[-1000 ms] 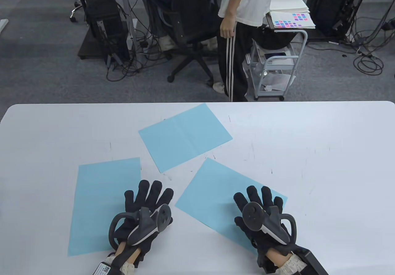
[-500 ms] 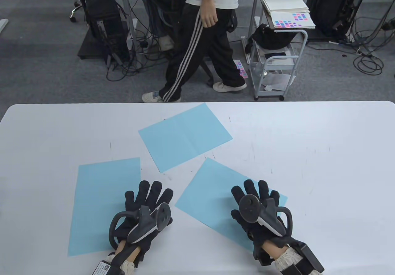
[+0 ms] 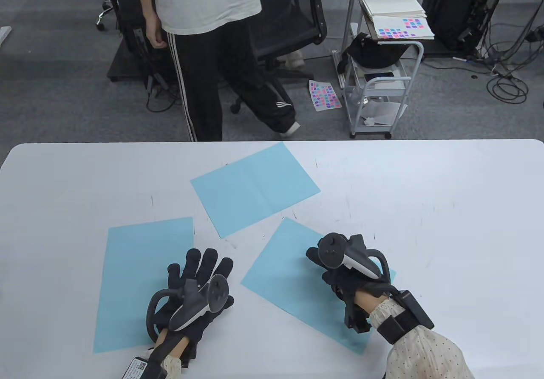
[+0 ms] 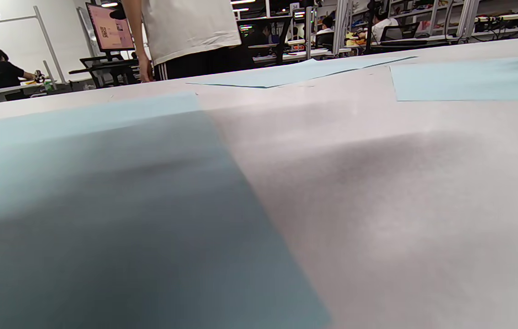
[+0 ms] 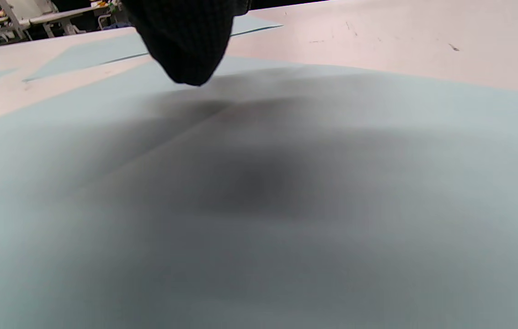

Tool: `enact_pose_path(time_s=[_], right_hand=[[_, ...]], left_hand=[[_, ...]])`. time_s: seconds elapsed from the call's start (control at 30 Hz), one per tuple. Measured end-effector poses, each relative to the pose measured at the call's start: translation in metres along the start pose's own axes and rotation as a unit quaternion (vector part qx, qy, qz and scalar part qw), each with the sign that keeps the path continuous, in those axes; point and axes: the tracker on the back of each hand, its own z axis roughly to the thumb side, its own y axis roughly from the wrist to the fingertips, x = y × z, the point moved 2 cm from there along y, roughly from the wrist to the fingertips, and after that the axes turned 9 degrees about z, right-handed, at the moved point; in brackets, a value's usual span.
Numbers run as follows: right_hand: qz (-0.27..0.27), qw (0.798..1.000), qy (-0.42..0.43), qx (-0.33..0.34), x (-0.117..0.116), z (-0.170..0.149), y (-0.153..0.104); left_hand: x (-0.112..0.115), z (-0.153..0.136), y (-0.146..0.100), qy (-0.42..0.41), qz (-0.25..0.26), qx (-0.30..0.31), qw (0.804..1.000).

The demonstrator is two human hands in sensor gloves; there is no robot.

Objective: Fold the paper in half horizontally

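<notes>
Since a second ago, the right hand (image 3: 340, 268) has slid forward and up over the right blue paper (image 3: 289, 277), and its sleeve (image 3: 425, 353) now shows. Its fingers are hidden under the tracker, so I cannot tell if they are curled or flat. The left hand (image 3: 193, 289) has only shifted a little. It lies flat with its fingers spread, half on the left blue paper (image 3: 136, 277) and half on the white table (image 3: 446, 226). It grips nothing. A third blue paper (image 3: 255, 188) lies farther back, near the middle of the table, apart from both hands. The person in striped pants (image 3: 199, 56) has walked from the right to the left behind the table. A small cart (image 3: 378, 86) stands on the gray floor, with a colored sheet (image 3: 325, 95) lying beside it.

From the left wrist, the left blue paper (image 4: 80, 192) fills the near left side, dark with shadow. The other two papers lie farther off.

From the right wrist, one black glove fingertip (image 5: 185, 41) hangs just above the right blue paper (image 5: 332, 183). A soft fold line runs across that paper.
</notes>
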Motion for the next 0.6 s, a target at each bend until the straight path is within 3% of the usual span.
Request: enact_pose_path(time_s=[0.23,0.6], right_hand=[[0.057,0.997,-0.040,0.013,-0.013,-0.001,0.022],[0.125,0.992,-0.004,-0.013,-0.021,-0.011,0.022]], left_hand=[[0.000,-0.001,0.000,-0.001,-0.001,0.000,1.000],[0.001,-0.001,0.000,0.000,-0.005,0.003,1.000]])
